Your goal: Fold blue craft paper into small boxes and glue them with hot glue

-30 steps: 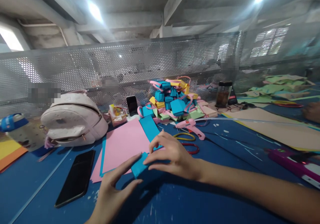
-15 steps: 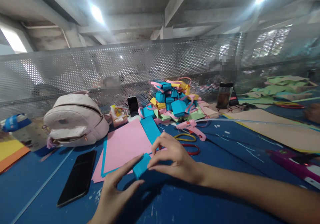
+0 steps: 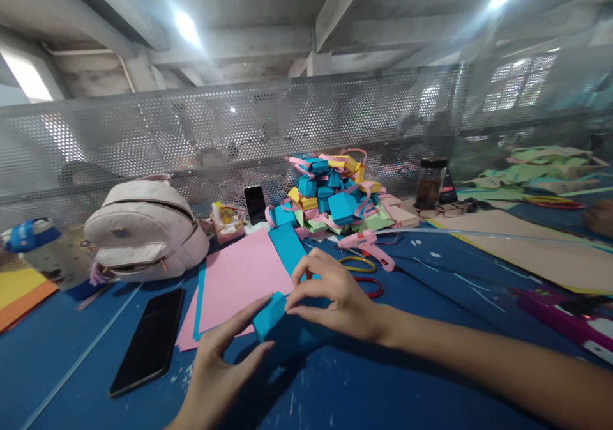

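Note:
A small blue paper box (image 3: 269, 315) sits tilted between my two hands, just above the table. My left hand (image 3: 223, 352) holds its left side, index finger along the top and thumb below. With fingertips pinched together, my right hand (image 3: 330, 294) grips the box's upper right edge. What lies inside that pinch is hidden. Behind the box are pink paper sheets (image 3: 244, 276) with blue sheets under and beside them. Beyond my right hand lie a pink glue gun (image 3: 368, 245) and scissors with yellow handles (image 3: 358, 264); a red handle loop (image 3: 371, 287) shows near my knuckles.
A heap of blue, yellow and pink paper boxes (image 3: 330, 190) stands at the back. On the left are a black phone (image 3: 148, 334), a backpack (image 3: 148, 232) and a bottle (image 3: 52, 251). A jar (image 3: 430, 184), large beige sheets (image 3: 531, 245) and a purple device (image 3: 565, 321) are on the right.
The blue box has turned slightly in my hands, showing more of its top. My right hand has shifted a little upward and right.

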{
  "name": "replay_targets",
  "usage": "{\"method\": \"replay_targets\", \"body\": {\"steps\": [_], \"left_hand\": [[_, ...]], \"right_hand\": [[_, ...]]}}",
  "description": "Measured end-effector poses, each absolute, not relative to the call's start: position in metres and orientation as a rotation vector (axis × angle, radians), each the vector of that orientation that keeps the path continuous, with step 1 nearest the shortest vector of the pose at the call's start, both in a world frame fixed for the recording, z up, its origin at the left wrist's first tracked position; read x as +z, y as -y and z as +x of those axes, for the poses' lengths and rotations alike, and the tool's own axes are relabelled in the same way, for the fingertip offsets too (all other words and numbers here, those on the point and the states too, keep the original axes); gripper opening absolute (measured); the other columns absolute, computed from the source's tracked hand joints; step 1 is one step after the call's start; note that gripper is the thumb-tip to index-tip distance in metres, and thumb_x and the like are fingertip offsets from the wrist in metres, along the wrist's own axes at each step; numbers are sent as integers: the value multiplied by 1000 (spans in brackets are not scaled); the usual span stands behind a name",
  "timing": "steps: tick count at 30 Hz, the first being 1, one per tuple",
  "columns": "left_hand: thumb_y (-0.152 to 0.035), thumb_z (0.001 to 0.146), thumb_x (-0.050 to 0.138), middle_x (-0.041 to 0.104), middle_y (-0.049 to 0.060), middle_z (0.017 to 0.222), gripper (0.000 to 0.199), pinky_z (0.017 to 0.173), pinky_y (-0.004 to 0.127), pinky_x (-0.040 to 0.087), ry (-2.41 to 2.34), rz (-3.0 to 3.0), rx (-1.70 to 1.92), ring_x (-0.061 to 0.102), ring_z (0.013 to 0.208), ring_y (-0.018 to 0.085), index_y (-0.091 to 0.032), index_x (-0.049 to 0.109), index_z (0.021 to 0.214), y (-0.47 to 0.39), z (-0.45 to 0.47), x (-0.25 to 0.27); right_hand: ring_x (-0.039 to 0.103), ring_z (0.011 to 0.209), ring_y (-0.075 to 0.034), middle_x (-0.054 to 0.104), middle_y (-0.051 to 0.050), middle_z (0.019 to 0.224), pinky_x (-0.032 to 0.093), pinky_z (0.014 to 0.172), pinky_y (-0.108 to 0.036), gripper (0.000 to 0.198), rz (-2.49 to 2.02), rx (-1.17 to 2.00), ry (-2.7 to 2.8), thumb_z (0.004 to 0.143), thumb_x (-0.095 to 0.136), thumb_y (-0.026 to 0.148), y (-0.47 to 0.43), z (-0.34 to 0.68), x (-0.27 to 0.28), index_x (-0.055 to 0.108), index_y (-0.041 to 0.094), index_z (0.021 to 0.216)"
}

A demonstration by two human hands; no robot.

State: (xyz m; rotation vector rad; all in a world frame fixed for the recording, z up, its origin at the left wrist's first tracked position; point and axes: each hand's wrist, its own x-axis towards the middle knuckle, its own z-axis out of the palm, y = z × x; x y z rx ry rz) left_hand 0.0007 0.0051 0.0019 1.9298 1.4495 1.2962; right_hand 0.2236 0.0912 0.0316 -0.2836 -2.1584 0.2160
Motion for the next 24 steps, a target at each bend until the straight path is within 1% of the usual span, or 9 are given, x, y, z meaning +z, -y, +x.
{"method": "replay_targets", "body": {"steps": [5, 10, 13, 16, 20, 24], "left_hand": [[-34, 77, 76, 72, 8, 120, 44, 97, 49, 56, -1466, 1902, 1297, 68, 112, 33, -27, 71, 121, -5, -1, 0], [-33, 80, 74, 71, 6, 122, 44, 101, 51, 52, -1475, 1850, 1286, 66, 114, 33, -29, 69, 123, -5, -2, 0], [-33, 80, 73, 71, 6, 123, 43, 102, 52, 51, -1477, 1843, 1294, 66, 115, 34, -29, 69, 123, -6, -3, 1], [-30, 79, 74, 72, 6, 122, 42, 100, 52, 53, -1483, 1851, 1321, 66, 115, 34, -29, 70, 121, -7, -2, 2], [-31, 77, 76, 73, 5, 120, 43, 100, 52, 53, -1470, 1868, 1330, 67, 113, 34, -29, 71, 119, -6, 0, 2], [-31, 75, 78, 74, 5, 117, 44, 97, 52, 56, -1484, 1880, 1321, 69, 110, 34, -31, 72, 118, -4, 2, 3]], "right_hand": [[51, 84, -19, 60, -3, 91, 41, 78, -34, 5, -307, 186, 2194, 90, 68, 25, -96, 225, 33, 72, 23, 89], [52, 88, -19, 60, -4, 95, 40, 80, -35, 5, -307, 109, 2234, 91, 68, 24, -101, 229, 38, 71, 21, 91], [52, 88, -19, 59, -3, 94, 41, 82, -34, 1, -356, 214, 2167, 88, 71, 21, -102, 230, 41, 72, 21, 89], [53, 90, -18, 56, -2, 92, 42, 84, -33, 3, -394, 379, 2073, 86, 74, 19, -99, 228, 43, 73, 23, 87], [53, 91, -18, 57, -2, 93, 43, 86, -34, 8, -382, 509, 2080, 85, 74, 24, -90, 225, 41, 76, 26, 92], [52, 90, -17, 58, -1, 94, 44, 84, -32, 11, -357, 558, 2125, 84, 75, 25, -79, 222, 40, 76, 27, 94]]}}
